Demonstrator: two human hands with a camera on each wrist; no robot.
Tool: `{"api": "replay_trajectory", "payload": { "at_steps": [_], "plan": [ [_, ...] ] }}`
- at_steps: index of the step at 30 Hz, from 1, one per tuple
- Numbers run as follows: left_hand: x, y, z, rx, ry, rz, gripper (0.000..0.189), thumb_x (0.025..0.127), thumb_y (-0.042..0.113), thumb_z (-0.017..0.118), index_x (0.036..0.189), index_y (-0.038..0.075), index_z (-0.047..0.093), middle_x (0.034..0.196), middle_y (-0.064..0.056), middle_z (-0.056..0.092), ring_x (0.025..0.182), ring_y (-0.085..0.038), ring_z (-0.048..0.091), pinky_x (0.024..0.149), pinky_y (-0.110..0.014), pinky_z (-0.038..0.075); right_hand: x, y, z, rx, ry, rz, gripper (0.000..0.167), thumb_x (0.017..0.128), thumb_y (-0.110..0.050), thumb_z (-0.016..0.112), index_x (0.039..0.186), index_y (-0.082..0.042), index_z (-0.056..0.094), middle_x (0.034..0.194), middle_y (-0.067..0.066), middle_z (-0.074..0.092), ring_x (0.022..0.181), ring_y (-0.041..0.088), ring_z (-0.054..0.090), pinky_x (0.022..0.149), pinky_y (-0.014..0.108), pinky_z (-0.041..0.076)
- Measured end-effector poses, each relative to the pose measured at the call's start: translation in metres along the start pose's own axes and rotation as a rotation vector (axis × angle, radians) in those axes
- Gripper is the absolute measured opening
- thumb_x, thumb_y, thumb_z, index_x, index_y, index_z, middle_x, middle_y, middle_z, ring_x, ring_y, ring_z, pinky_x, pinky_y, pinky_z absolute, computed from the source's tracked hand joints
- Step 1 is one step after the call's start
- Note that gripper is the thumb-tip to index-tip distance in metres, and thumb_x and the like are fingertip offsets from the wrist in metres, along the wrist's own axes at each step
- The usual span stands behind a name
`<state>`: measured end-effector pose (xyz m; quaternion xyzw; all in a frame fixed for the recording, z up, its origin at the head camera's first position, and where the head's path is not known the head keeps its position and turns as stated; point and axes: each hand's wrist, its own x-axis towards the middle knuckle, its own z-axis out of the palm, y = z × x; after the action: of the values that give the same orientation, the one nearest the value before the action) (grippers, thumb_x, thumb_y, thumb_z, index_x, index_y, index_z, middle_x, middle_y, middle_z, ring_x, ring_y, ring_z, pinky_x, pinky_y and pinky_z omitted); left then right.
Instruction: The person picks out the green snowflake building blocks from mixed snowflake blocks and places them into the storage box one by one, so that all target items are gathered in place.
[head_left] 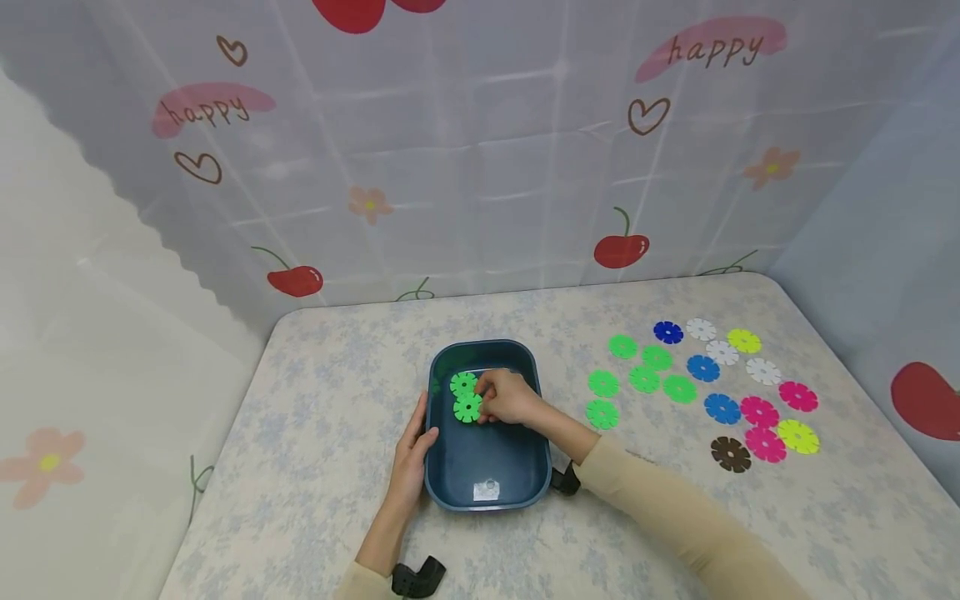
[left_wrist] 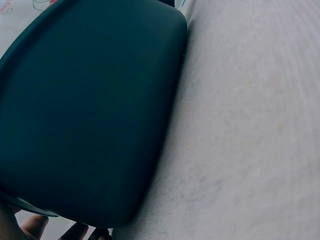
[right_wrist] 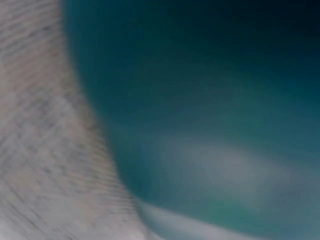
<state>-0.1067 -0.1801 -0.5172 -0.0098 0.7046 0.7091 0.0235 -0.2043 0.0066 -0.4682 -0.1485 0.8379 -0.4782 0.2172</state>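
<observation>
A dark blue plastic bin stands on the table, with two green snowflake discs inside, towards its upper left. My left hand holds the bin's left side, thumb at the rim and fingers along the outer wall. In the left wrist view the bin's outer side fills much of the picture, with fingertips at its lower edge. Inside the bin, my right hand has curled fingers and pinches the right edge of the lower green disc. The right wrist view shows only the blurred bin wall.
Several loose green discs lie right of the bin. Farther right are blue, white, yellow, pink and brown discs. A printed curtain hangs behind the patterned tabletop.
</observation>
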Motion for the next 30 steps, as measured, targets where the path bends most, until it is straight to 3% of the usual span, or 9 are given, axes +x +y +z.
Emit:
{"api": "replay_trajectory", "payload": {
  "at_steps": [4,7,10,12,15,18,21,30],
  "plan": [
    [0.0000,0.0007,0.0000,0.001,-0.002,-0.006,0.057,0.105,0.016,0.038,0.158,0.026,0.018,0.165,0.004,0.009,0.153,-0.018,0.004,0.121,-0.046,0.007,0.0025,0.0030,0.0024,-0.007,0.008,-0.012,0.022,0.086,0.007,0.063,0.108,0.005,0.065,0.069,0.012,0.063,0.061,0.020,0.070,0.055,0.029,0.055],
    [0.0001,0.0004,0.0000,0.006,-0.002,-0.003,0.057,0.105,0.017,0.039,0.158,0.026,0.018,0.165,0.004,0.010,0.153,-0.018,0.004,0.120,-0.026,0.015,0.0039,0.0040,0.0032,-0.011,0.006,-0.013,0.022,0.086,0.007,0.062,0.108,0.006,0.065,0.069,0.011,0.063,0.061,0.020,0.070,0.055,0.029,0.055],
    [0.0001,0.0002,0.0000,0.006,-0.002,0.004,0.057,0.105,0.017,0.039,0.158,0.026,0.018,0.165,0.004,0.010,0.153,-0.018,0.004,0.108,-0.006,0.020,0.0049,0.0040,0.0039,-0.004,-0.010,-0.004,0.023,0.087,0.008,0.061,0.110,0.007,0.064,0.070,0.012,0.064,0.062,0.021,0.071,0.056,0.028,0.056],
    [0.0000,0.0002,0.0000,0.007,0.000,0.005,0.057,0.105,0.017,0.039,0.158,0.026,0.019,0.165,0.004,0.010,0.153,-0.018,0.004,0.104,-0.002,0.020,0.0055,0.0036,0.0043,0.003,-0.025,0.007,0.024,0.087,0.008,0.060,0.111,0.008,0.063,0.071,0.013,0.063,0.064,0.022,0.071,0.057,0.028,0.056],
    [-0.0003,0.0005,-0.0002,0.014,0.005,-0.005,0.057,0.105,0.017,0.039,0.158,0.027,0.019,0.165,0.005,0.010,0.153,-0.017,0.004,0.112,-0.012,0.018,0.0063,0.0033,0.0048,0.005,-0.039,0.020,0.024,0.087,0.008,0.061,0.111,0.007,0.063,0.074,0.013,0.063,0.065,0.022,0.071,0.057,0.029,0.056],
    [-0.0003,0.0008,-0.0005,0.018,0.005,-0.009,0.057,0.105,0.017,0.038,0.158,0.027,0.018,0.165,0.005,0.010,0.153,-0.017,0.004,0.120,-0.031,0.013,0.0076,0.0033,0.0051,-0.001,-0.046,0.031,0.025,0.086,0.006,0.064,0.111,0.007,0.063,0.075,0.012,0.065,0.065,0.022,0.071,0.058,0.030,0.057],
    [0.0003,0.0010,-0.0008,0.013,0.004,-0.003,0.057,0.105,0.016,0.038,0.158,0.025,0.018,0.165,0.004,0.010,0.153,-0.018,0.004,0.121,-0.045,0.008,0.0089,0.0034,0.0056,-0.010,-0.046,0.037,0.025,0.086,0.006,0.064,0.111,0.006,0.063,0.073,0.011,0.067,0.064,0.022,0.071,0.058,0.029,0.057],
    [0.0000,-0.0004,0.0000,0.008,0.004,0.007,0.057,0.105,0.016,0.038,0.158,0.023,0.018,0.165,0.002,0.010,0.153,-0.020,0.003,0.122,-0.049,0.006,0.0085,0.0047,0.0073,-0.023,-0.046,0.039,0.027,0.086,0.005,0.066,0.113,0.006,0.063,0.074,0.011,0.067,0.062,0.018,0.071,0.057,0.028,0.057]
  ]
}}
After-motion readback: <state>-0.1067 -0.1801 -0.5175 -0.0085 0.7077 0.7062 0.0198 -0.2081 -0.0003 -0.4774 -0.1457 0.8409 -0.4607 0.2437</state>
